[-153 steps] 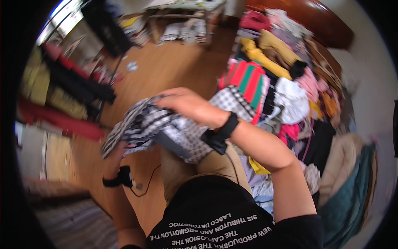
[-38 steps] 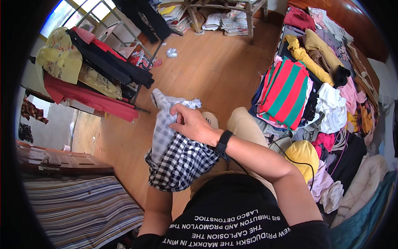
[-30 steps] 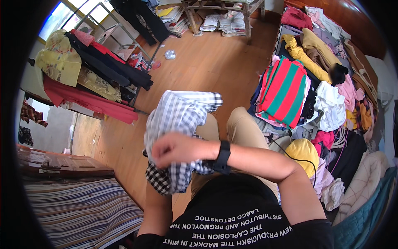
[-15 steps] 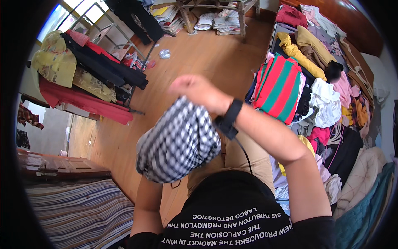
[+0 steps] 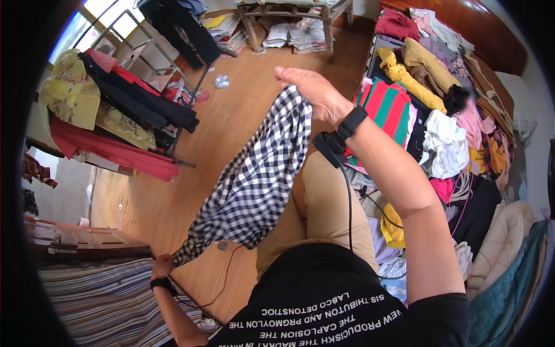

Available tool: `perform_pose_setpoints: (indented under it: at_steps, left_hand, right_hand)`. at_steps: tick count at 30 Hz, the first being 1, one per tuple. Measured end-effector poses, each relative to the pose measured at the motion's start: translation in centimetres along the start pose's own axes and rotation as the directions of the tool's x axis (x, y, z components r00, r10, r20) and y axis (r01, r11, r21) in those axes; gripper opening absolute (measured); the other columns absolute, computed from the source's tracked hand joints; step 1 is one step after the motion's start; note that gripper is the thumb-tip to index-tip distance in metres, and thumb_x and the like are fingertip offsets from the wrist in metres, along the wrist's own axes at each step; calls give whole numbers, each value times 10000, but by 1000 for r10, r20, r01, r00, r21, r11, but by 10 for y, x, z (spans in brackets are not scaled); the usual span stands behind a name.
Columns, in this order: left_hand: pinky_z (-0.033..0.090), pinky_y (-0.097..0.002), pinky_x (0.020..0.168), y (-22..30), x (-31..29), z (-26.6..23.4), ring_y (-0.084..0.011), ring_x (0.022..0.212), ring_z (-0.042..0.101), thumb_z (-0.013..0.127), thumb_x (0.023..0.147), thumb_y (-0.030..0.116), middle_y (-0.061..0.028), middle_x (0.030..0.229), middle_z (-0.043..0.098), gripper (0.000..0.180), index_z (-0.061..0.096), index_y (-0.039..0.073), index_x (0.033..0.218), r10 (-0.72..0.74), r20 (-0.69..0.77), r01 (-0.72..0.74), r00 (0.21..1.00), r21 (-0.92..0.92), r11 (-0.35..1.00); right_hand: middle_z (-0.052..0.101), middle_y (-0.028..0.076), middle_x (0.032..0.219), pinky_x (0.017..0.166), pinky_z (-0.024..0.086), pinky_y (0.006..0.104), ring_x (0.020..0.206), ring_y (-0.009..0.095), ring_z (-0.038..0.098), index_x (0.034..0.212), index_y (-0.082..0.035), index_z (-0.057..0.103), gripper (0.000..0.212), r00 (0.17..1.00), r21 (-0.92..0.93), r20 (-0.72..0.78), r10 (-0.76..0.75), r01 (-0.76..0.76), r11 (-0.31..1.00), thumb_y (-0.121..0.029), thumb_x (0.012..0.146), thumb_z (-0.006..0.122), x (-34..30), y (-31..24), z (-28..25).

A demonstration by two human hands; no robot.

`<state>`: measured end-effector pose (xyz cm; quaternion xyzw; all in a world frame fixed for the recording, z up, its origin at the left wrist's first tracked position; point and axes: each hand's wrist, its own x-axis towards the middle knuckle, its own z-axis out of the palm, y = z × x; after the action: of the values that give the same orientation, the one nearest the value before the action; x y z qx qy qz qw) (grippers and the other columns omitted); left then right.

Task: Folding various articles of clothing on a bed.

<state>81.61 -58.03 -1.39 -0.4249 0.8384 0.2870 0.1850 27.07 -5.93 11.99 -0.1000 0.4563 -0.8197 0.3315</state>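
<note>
A black-and-white checked cloth garment (image 5: 251, 173) hangs stretched slantwise between my two hands, over the floor in front of my legs. My right hand (image 5: 315, 95) is closed on its upper far end, with a black band on the wrist. Down at the lower left, my left hand (image 5: 163, 266) grips the gathered opposite end. What kind of garment it is, I cannot tell.
To the right, a bed holds piled clothes, among them a red-and-green striped piece (image 5: 383, 113) and a white one (image 5: 445, 143). A rack with draped clothes (image 5: 124, 107) stands at the left. Paper stacks (image 5: 309, 39) lie by a wooden table (image 5: 289, 10). Cables (image 5: 350, 202) trail from my wrists.
The checked garment was bunched up and is now pulled out long. My right hand moved up and right; my left hand, hidden before behind the cloth, moved out to the lower left.
</note>
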Motion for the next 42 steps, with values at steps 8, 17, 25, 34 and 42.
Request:
perform_pose_setpoints:
  at_steps: [8, 17, 25, 34, 42]
  left_hand:
    - [412, -404, 1067, 194, 0, 18, -371, 1312, 499, 660, 905, 174, -214, 1378, 549, 451, 565, 33, 1323, 489, -384, -500, 783, 79, 863]
    - [438, -291, 994, 413, -79, 63, -113, 1142, 543, 631, 961, 103, -49, 1265, 602, 361, 573, -39, 1288, 863, 286, -506, 416, -716, 481]
    - [489, -259, 781, 339, 0, 58, -69, 871, 602, 751, 894, 297, -2, 888, 700, 324, 722, 3, 1027, 693, 522, -599, 497, -371, 709]
    - [457, -417, 936, 356, -61, -141, -253, 946, 615, 865, 721, 254, -59, 871, 628, 271, 708, 76, 851, 916, -313, -585, 250, 705, 401]
    - [429, -345, 749, 359, -49, -82, -192, 858, 550, 843, 762, 177, -35, 852, 568, 277, 594, 60, 731, 899, 49, -896, 436, 114, 428]
  right_hand:
    - [645, -69, 850, 685, 456, 182, 761, -1, 563, 1013, -36, 673, 126, 786, -325, 618, -11, 268, 907, -151, 961, 678, -64, 14, 91]
    - [705, -15, 878, 710, 492, 182, 823, 21, 630, 982, 2, 664, 122, 716, -393, 698, -15, 400, 828, -110, 944, 692, -78, -3, 126]
    - [599, -77, 756, 610, 432, 193, 694, -12, 528, 934, -42, 679, 179, 807, -521, 582, -97, 462, 718, -205, 917, 749, -56, -30, 76]
    - [625, 118, 777, 815, 450, 412, 797, 296, 611, 905, -67, 686, 279, 498, -439, 864, -79, 666, -603, -345, 890, 707, -22, -49, 76]
    - [577, 32, 981, 963, 402, 400, 1035, 213, 584, 982, -159, 671, 139, 387, -315, 920, -62, 636, -705, -132, 845, 667, 40, -65, 41]
